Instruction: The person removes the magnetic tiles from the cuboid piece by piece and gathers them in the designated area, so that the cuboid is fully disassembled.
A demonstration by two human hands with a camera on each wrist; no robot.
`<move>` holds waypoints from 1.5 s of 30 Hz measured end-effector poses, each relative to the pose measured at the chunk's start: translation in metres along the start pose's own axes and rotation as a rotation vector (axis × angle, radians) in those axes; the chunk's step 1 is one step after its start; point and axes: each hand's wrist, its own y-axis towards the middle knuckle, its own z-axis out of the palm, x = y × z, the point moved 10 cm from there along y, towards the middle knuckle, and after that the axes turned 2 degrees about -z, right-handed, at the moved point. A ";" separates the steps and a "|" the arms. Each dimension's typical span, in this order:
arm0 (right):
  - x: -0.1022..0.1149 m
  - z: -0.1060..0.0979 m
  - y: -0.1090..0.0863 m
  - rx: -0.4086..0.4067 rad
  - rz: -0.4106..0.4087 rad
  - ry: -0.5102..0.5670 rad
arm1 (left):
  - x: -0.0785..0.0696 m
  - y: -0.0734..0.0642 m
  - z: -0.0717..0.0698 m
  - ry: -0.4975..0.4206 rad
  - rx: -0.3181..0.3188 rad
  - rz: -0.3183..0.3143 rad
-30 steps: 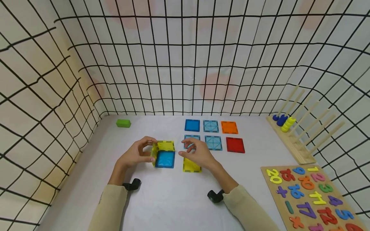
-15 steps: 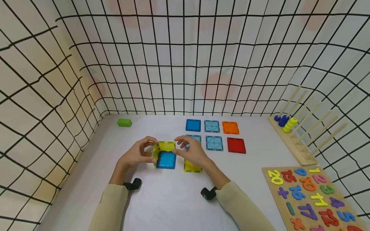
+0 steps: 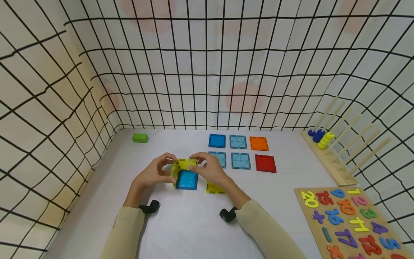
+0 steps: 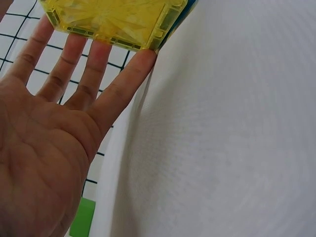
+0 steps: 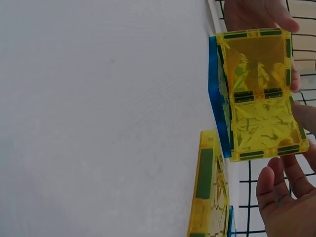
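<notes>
Two yellow magnetic tiles stand upright along the left and back edges of a flat blue magnetic tile (image 3: 187, 180), meeting at a corner. My left hand (image 3: 151, 173) holds the left yellow tile (image 4: 111, 22), thumb near its front edge and fingertips at its back. My right hand (image 3: 211, 169) pinches the back yellow tile (image 5: 264, 126) at its upper right corner between thumb and index finger; its other fingers are loosely bent behind. Another yellow tile (image 3: 214, 189) lies flat beneath the right hand, partly hidden by it.
Behind the right hand lie blue tiles (image 3: 217, 140), an orange tile (image 3: 259, 143) and a red tile (image 3: 266, 163). A green block (image 3: 140, 138) sits at back left. A wooden peg rack (image 3: 333, 162) and a number board (image 3: 349, 219) occupy the right side. Black-lined walls surround the table.
My right hand has moved left from above the loose yellow tile to the back upright tile and now pinches it. The left hand keeps its hold on the left tile.
</notes>
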 end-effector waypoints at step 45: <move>0.007 -0.045 -0.017 -0.113 -0.114 -0.039 | 0.001 0.001 0.001 0.037 -0.020 -0.054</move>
